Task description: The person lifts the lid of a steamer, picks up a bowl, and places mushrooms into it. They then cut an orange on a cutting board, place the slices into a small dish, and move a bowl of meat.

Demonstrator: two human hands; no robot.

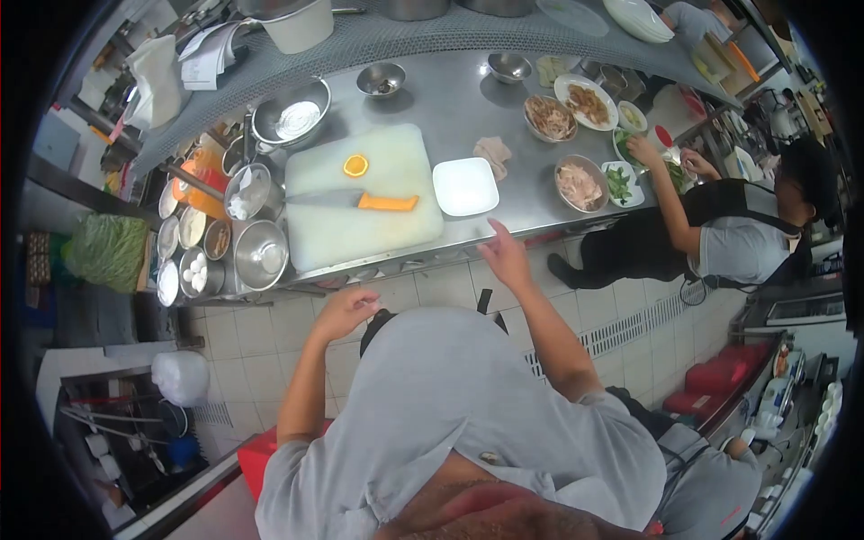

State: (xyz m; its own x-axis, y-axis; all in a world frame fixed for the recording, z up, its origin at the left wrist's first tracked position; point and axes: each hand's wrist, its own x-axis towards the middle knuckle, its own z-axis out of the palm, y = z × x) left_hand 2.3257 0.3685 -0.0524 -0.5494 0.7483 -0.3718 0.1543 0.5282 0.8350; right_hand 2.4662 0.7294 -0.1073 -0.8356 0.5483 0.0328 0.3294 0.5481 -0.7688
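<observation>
My left hand (pixel 349 312) hangs in front of the table's edge, below the cutting board. Its fingers are loosely bent and nothing shows in them. Near the front edge, just below a white square plate (pixel 465 187), my right hand (pixel 507 256) is raised with its fingers apart, holding nothing. On the pale cutting board (pixel 360 243) lies a knife with an orange handle (pixel 389 202), its blade pointing left. A cut orange piece (pixel 355 166) rests above the knife. A crumpled beige cloth (pixel 492 156) lies beside the plate's upper right corner.
At right, a co-worker (pixel 738 225) reaches over bowls of greens. Bowls of shredded food (pixel 580 184) stand nearby. Metal bowls (pixel 261 255), a strainer (pixel 292 112) and an orange-red bottle (pixel 200 184) crowd the left. A mesh shelf (pixel 405 40) spans the back.
</observation>
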